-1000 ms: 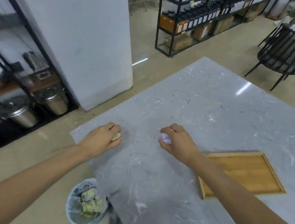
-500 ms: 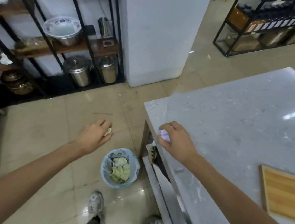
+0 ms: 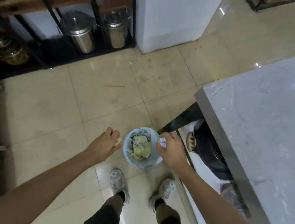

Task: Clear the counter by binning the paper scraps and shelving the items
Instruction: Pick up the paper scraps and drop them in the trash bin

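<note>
The person has turned away from the grey counter point(image 3: 262, 128) and now stands over the small blue bin point(image 3: 142, 160) on the tiled floor point(image 3: 93, 96), so both scraps are about to drop. The left hand point(image 3: 105, 146) is curled around a yellowish scrap point(image 3: 117, 141) just beside the rim. The right hand point(image 3: 172, 151) pinches a white scrap point(image 3: 163, 142) above the bin's edge. Behind, a black shelf rack point(image 3: 49, 12) holds steel pots point(image 3: 80, 32).
</note>
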